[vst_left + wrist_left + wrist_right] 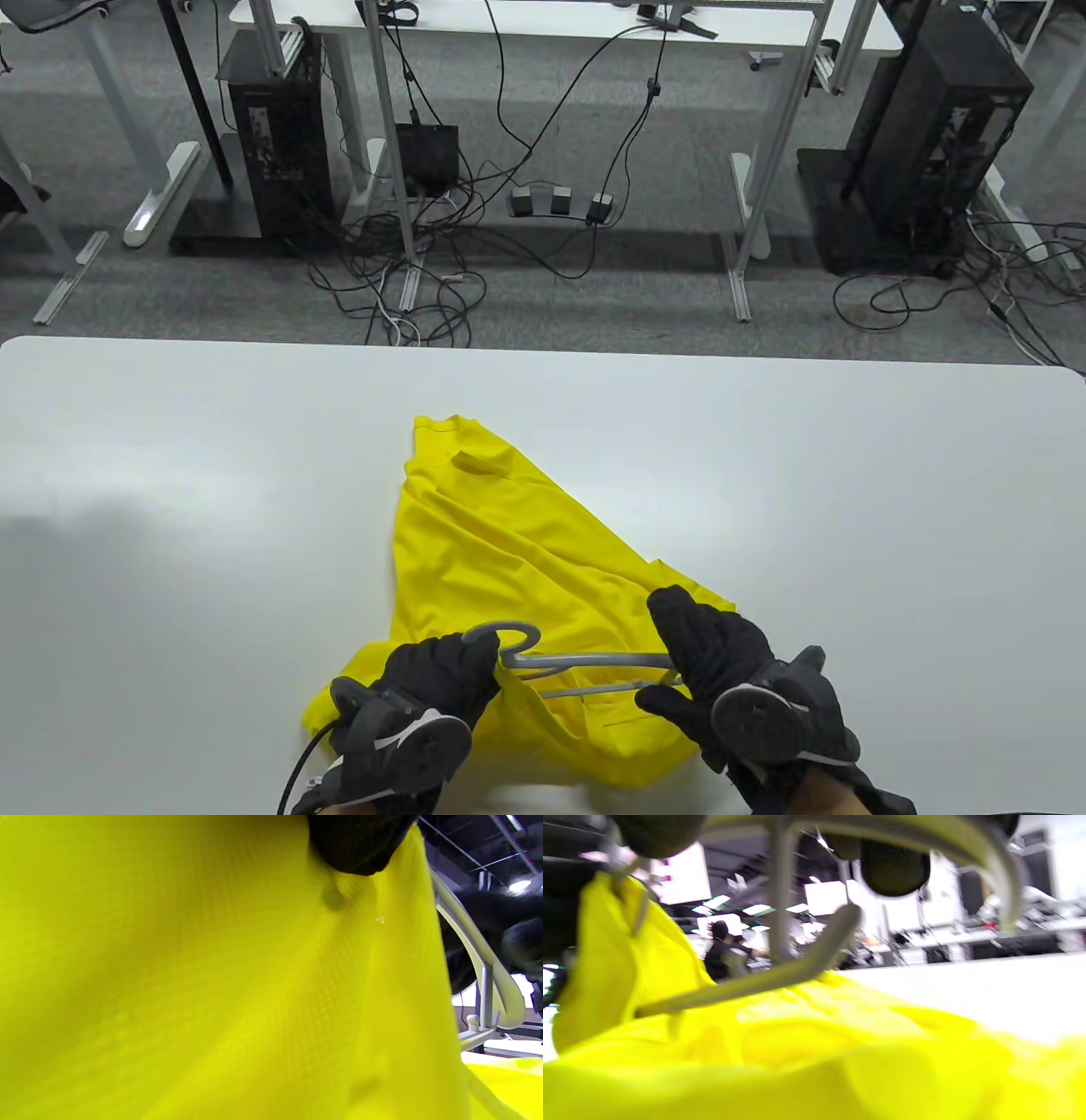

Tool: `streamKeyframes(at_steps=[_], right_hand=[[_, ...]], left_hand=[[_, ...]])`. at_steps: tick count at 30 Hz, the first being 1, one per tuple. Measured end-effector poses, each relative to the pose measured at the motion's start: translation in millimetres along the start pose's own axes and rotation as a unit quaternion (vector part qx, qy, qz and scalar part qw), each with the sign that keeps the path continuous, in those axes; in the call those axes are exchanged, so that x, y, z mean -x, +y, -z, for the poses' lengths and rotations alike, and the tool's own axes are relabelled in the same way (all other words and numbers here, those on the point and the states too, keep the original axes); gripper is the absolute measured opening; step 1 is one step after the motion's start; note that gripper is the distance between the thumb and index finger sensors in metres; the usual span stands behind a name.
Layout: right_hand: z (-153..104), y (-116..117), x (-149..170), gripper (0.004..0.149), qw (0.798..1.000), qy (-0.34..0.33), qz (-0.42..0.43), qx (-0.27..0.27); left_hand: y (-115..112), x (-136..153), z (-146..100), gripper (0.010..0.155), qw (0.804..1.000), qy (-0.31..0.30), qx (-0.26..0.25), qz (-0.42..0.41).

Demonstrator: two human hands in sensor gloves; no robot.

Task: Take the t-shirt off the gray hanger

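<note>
The yellow t-shirt (501,552) is spread near the table's (170,475) near edge. Its fabric is pinched by the left hand (433,688), while the gray hanger (577,662) (mostly uncovered) is gripped by the right hand (721,671).

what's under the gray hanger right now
The yellow t-shirt lies under the gray hanger, on the white table. The hanger's left end is hidden by cloth and the left hand.

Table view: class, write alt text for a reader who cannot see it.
Two gloved hands work a gray hanger out of a yellow t-shirt on a white table. The left hand grips the shirt by the hook; the right hand holds the hanger's arm.
</note>
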State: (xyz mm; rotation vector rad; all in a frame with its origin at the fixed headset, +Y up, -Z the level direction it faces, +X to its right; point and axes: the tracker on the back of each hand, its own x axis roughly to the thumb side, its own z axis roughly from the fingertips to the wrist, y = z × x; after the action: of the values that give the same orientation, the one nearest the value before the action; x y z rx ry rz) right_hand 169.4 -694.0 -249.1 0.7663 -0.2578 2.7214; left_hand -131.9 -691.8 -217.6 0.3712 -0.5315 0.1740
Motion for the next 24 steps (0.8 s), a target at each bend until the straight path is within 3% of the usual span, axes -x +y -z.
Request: streamKeyframes(at_steps=[4,7,14,24], right_hand=[[2,4,7,0.061,0.999,-0.001,0.044,0.003],[0,-2,6,0.053,0.998,-0.013,0.048,0.046],[-7,-18,13,0.056,0.988,-0.014,0.098,0.119],[-13,-39,35,0.055,0.981,0.032,0.116,0.153]], left_hand=[[2,0,0,0.052,1.0,0.007,-0.009,-0.009],[6,6,-1,0.054,1.0,0.015,-0.021,-0.017],[14,27,-6,0.055,0.996,0.066,-0.051,-0.017],[5,60,-9,0.055,0.988,0.153,-0.008,-0.026]])
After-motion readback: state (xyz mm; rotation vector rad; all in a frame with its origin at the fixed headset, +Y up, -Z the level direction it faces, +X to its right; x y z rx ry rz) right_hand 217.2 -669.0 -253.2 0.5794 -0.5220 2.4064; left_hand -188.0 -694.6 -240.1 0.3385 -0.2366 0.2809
